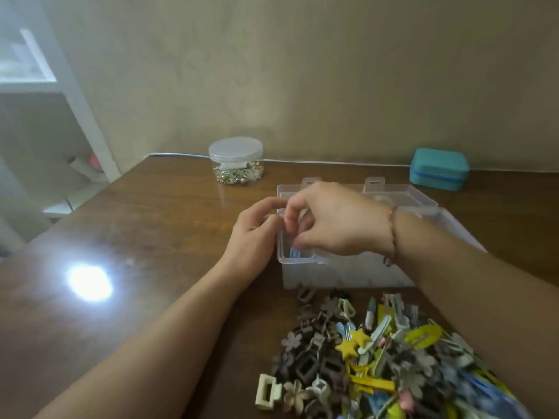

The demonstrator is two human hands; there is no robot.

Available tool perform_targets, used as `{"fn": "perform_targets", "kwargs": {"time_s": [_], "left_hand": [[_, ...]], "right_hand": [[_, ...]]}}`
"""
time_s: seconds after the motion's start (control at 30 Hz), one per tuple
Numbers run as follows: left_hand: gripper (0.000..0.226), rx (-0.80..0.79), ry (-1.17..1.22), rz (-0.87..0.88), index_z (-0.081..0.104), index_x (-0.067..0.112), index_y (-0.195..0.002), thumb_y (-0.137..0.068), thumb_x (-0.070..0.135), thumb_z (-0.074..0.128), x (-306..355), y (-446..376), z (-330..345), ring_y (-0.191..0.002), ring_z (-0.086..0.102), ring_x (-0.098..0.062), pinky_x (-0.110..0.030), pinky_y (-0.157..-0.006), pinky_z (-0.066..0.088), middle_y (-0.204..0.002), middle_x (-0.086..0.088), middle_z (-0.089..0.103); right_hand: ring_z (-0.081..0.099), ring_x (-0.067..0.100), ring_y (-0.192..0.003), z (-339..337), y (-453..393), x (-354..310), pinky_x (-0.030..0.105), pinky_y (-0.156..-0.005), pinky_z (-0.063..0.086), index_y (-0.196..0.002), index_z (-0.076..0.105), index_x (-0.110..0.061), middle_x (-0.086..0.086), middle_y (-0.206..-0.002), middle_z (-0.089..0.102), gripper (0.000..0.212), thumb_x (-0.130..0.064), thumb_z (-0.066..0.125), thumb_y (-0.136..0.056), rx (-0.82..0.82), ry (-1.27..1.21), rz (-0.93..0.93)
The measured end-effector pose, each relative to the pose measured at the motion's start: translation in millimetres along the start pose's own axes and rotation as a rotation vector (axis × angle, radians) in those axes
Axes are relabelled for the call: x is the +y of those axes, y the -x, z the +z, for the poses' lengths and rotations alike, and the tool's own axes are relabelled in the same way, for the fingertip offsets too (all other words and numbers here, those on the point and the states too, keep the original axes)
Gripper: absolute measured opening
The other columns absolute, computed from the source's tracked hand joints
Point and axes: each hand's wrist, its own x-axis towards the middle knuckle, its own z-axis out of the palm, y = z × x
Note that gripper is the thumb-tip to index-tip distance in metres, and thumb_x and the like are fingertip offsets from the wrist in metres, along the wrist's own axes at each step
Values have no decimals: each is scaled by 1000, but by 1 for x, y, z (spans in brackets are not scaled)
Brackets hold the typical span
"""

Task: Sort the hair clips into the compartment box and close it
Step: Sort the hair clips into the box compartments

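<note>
A clear plastic compartment box [348, 273] stands open on the wooden table, its lid [402, 195] leaning back. My right hand [335, 219] hovers over the box's left end, fingers curled down into a compartment where a blue clip [295, 253] shows below the fingertips. Whether the fingers still grip the clip is hidden. My left hand [257, 234] rests against the box's left wall with fingers bent at the rim. A big pile of hair clips [378, 352], brown, yellow, blue and grey, lies in front of the box.
A round clear jar [236, 160] with jewellery stands at the back of the table. A teal case [438, 173] sits at the back right by the wall. A white shelf unit [60, 95] stands to the left. A glare spot [90, 281] lies on the table [151, 222].
</note>
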Motion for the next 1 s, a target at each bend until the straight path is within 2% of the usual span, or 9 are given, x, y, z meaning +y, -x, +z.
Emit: {"fn": "perform_targets", "kwargs": {"time_s": [0.13,0.2,0.3,0.47,0.63,0.7,0.8,0.87,1.0], "left_hand": [[33,26,1,-22,72,15,-101,-78,13,48,1,-3,0,-78,71,-10,-23,-70,53,-88,-7,75],[32,57,4,-53,73,17,-99,-77,14,50,1,-4,2,-75,70,-6,-16,-65,50,-85,-4,75],[27,107,4,-82,74,22,-91,-79,11,52,0,-5,5,-74,68,1,-8,-61,47,-82,-1,75],[28,124,-12,-78,74,16,-92,-85,2,51,3,-6,6,-74,63,11,-3,-58,44,-87,0,74],[24,152,-13,-55,75,18,-86,-83,14,52,-1,-8,8,-72,65,4,-6,-60,45,-78,3,73],[23,180,-22,-48,76,20,-83,-83,20,53,-3,-10,9,-72,65,2,-7,-61,46,-78,3,73],[22,184,-32,-30,76,17,-83,-89,15,55,-3,-10,9,-71,65,1,-7,-60,45,-78,2,73],[21,173,-21,-33,76,16,-84,-92,12,57,-1,-9,9,-72,66,1,-7,-60,45,-79,2,73],[22,173,-21,-38,75,20,-83,-86,19,53,-1,-9,10,-76,69,-8,-12,-62,49,-80,0,74]], "right_hand": [[65,2,-90,-9,18,-2,30,-83,54,-91,72,-27,-13,-90,73,10,-20,68,-85,205,90,-87],[63,-5,-77,-17,51,-3,10,-70,46,-89,74,-26,-18,-80,71,10,-18,69,-85,367,-31,-142],[56,-17,-58,-16,106,4,0,-55,40,-88,76,-28,-38,-59,59,11,-18,71,-85,192,-102,-63],[59,-6,-107,4,116,28,23,-91,50,-119,57,-57,-33,-112,65,34,-34,54,-95,-97,367,47],[60,0,-100,12,108,33,24,-83,50,-119,56,-51,-26,-109,66,26,-43,51,-95,-45,402,-2],[63,-1,-85,17,106,34,25,-67,50,-108,61,-48,-26,-96,67,19,-42,58,-90,-15,442,-50],[61,4,-62,23,105,35,17,-44,26,-89,67,-46,-20,-80,64,18,-36,71,-75,-69,527,-27],[59,6,-60,23,106,34,17,-43,16,-86,67,-43,-17,-83,62,15,-35,72,-75,-77,547,-42],[61,1,-75,16,115,35,21,-52,32,-93,57,-41,-25,-94,59,14,-50,55,-84,-39,535,-62]]}}
